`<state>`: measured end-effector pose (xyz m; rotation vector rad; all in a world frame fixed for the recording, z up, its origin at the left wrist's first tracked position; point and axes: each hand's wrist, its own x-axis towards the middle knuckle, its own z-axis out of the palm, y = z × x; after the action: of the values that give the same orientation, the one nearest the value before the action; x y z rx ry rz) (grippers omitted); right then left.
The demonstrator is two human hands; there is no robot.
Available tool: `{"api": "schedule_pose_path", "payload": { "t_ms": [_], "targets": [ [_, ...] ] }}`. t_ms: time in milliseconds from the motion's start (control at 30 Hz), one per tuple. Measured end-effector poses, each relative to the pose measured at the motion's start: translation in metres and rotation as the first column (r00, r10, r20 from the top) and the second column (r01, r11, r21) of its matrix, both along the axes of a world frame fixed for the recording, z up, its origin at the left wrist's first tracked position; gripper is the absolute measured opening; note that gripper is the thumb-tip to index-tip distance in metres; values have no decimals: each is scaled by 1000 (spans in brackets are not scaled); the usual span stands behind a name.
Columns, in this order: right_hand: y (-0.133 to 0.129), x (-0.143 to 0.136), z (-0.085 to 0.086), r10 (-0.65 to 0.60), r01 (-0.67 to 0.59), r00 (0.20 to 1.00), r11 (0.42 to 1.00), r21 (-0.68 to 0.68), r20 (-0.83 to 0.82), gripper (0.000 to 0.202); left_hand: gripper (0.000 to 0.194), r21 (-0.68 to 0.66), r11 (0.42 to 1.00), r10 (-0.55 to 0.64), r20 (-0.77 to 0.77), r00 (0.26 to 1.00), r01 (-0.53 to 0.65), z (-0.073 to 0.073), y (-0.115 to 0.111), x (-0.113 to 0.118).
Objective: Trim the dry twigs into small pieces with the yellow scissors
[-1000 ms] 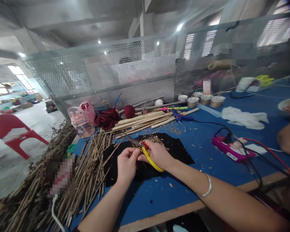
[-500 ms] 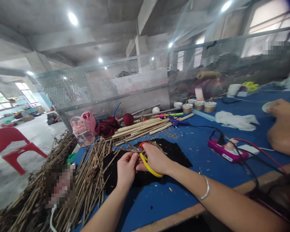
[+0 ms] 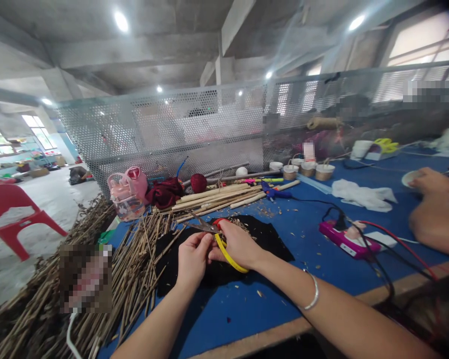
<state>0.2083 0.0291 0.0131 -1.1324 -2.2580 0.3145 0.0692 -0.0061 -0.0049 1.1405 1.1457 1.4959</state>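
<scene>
My right hand is closed around the yellow-and-red handles of a pair of scissors. The blades stand apart and point left, just above my left hand. The fingers of my left hand are pinched together close to my right fingertips; what they hold is too small or too hidden to make out. Both hands are over a black cloth strewn with small plant clippings. Thin dry stalks lie in a bundle to the left, some overlapping the cloth.
Pale sticks, a blue glue gun and a dark red yarn ball lie behind the cloth. To the right are a purple power strip with cords and white gloves. A co-worker's hand holds a cup at far right.
The view has shifted slightly. My hands stay together over the cloth, with the scissors still in my right hand and their blades still apart.
</scene>
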Motion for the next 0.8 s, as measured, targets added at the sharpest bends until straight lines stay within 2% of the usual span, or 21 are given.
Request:
{"api": "schedule_pose_path", "payload": {
  "t_ms": [100, 267, 433, 600, 800],
  "targets": [
    [-1, 0, 0, 11, -11, 1000, 1000, -12, -13, 53, 34, -3, 1000, -12, -1, 1000, 12, -1, 0, 0],
    [-2, -1, -1, -25, 25, 1000, 993, -115, -3, 52, 34, -20, 1000, 1, -28, 1000, -2, 2, -2, 1],
    [0, 0, -1, -88, 89, 996, 994, -66, 20, 53, 38, -30, 999, -30, -22, 999, 30, 4, -3, 2],
    [4, 2, -1, -117, 118, 991, 993, -22, 68, 54, 40, -64, 998, 8, -76, 997, -13, 1, -2, 1],
    [6, 2, -3, -140, 147, 984, 988, -55, 109, 50, 40, -77, 996, 49, -64, 997, -53, 0, 0, 2]
  ]
}}
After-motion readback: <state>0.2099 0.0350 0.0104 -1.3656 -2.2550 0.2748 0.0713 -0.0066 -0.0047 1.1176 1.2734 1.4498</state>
